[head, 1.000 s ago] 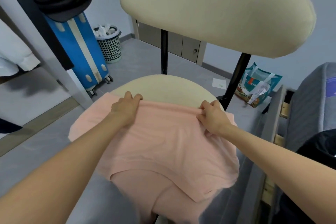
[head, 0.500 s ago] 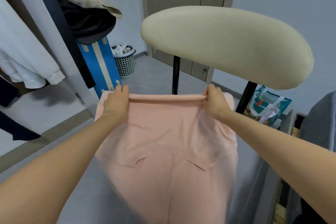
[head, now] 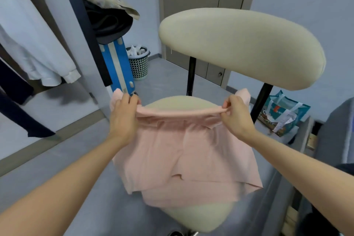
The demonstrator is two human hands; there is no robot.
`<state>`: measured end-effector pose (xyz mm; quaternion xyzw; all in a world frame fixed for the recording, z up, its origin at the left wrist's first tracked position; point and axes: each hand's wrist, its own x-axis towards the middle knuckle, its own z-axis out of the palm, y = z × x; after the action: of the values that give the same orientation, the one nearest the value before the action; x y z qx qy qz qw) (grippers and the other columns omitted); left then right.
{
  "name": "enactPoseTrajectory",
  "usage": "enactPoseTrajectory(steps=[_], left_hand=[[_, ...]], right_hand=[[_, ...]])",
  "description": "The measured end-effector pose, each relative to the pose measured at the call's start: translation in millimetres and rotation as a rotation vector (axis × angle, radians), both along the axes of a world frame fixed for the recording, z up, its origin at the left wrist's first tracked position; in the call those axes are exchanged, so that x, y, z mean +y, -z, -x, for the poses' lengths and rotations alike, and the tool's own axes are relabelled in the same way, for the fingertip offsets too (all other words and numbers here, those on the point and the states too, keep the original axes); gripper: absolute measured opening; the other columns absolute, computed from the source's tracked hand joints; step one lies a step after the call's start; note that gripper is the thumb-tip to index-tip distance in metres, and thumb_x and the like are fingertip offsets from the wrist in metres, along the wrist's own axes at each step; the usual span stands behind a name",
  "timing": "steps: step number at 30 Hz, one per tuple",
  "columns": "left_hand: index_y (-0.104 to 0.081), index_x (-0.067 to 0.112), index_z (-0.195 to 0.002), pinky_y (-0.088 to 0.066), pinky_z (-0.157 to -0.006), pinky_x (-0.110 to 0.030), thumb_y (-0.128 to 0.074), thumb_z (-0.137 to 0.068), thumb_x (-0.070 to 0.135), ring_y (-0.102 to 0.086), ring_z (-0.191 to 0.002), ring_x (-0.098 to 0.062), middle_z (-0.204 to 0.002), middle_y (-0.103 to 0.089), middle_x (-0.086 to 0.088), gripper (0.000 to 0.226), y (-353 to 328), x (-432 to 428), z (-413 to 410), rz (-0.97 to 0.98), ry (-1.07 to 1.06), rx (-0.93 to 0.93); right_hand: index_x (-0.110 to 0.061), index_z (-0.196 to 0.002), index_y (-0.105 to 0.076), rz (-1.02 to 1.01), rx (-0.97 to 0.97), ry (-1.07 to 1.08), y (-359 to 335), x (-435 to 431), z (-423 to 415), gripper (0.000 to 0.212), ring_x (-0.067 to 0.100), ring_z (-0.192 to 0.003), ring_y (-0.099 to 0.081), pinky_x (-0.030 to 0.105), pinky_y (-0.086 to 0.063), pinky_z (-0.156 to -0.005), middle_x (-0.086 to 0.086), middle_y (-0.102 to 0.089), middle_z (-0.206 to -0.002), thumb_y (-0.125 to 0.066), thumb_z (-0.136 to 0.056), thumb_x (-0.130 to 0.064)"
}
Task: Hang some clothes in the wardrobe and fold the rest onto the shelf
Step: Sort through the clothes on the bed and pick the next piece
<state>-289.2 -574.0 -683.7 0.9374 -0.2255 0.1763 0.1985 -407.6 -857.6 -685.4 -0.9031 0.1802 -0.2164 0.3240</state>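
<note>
Pink garment (head: 182,157): folded top edge runs left to right, body hanging toward the viewer over the chair (head: 239,44) seat. Left hand (head: 122,119) pinches the left end of that edge; right hand (head: 236,117) pinches the right end, fingers curled round the fold. Garment hangs below and between both grips. Grey floor (head: 168,80). Wardrobe (head: 38,48) with hung clothes stands left; blue suitcase (head: 119,65) and bin (head: 138,63) behind.

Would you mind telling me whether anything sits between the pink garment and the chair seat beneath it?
Nothing visible does. The left hand and right hand grip the pink garment above the chair seat, whose visible parts are bare; beneath the cloth is hidden.
</note>
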Motion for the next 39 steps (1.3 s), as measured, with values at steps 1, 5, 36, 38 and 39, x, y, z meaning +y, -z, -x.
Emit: enactPoseTrajectory(steps=[1,5,36,38,39], left_hand=[[-0.054,0.011,-0.104,-0.030,-0.066,-0.035,-0.047,-0.083,-0.008,-0.045,-0.094,-0.029,-0.106,-0.049,-0.007,0.030,5,6,10,-0.018,0.004,-0.014],[-0.054,0.013,-0.106,-0.026,-0.056,-0.032,-0.050,-0.081,-0.007,-0.046,-0.081,-0.024,-0.105,-0.053,-0.005,0.032,20,29,51,-0.066,0.044,0.007],[-0.025,0.038,-0.149,-0.033,-0.101,-0.043,-0.033,-0.101,0.030,-0.024,-0.131,-0.033,-0.152,-0.018,-0.003,0.049,46,5,141,-0.387,0.176,0.406],[-0.016,0.042,-0.151,-0.018,-0.112,-0.054,-0.025,-0.103,0.038,-0.009,-0.141,-0.038,-0.160,-0.003,0.002,0.049,54,-1,132,-0.412,0.133,0.545],[-0.014,0.043,-0.151,-0.017,-0.112,-0.054,-0.022,-0.103,0.041,-0.008,-0.141,-0.038,-0.160,-0.003,0.003,0.048,58,-2,127,-0.442,0.111,0.563]], right_hand=[[-0.015,-0.086,-0.046,0.004,0.027,0.002,4,3,11,0.020,0.020,-0.082,-0.045,0.027,-0.028,-0.063,0.000,-0.046,-0.094,-0.052,-0.080,0.004],[-0.014,-0.082,-0.048,-0.011,0.071,0.012,18,17,55,0.018,0.027,-0.085,-0.050,0.037,-0.039,-0.073,0.005,-0.052,-0.096,-0.059,-0.081,0.000],[-0.044,-0.148,-0.015,0.053,0.706,-0.101,61,102,122,0.059,0.046,-0.142,-0.003,0.060,-0.018,-0.111,-0.004,0.005,-0.161,-0.039,-0.095,-0.057],[-0.053,-0.148,-0.003,-0.020,0.776,-0.087,76,106,117,0.066,0.052,-0.140,0.016,0.068,-0.005,-0.109,-0.007,0.022,-0.159,-0.034,-0.091,-0.069],[-0.057,-0.146,0.000,-0.005,0.783,-0.083,81,106,116,0.068,0.052,-0.139,0.021,0.070,-0.002,-0.108,-0.008,0.026,-0.158,-0.033,-0.089,-0.072]])
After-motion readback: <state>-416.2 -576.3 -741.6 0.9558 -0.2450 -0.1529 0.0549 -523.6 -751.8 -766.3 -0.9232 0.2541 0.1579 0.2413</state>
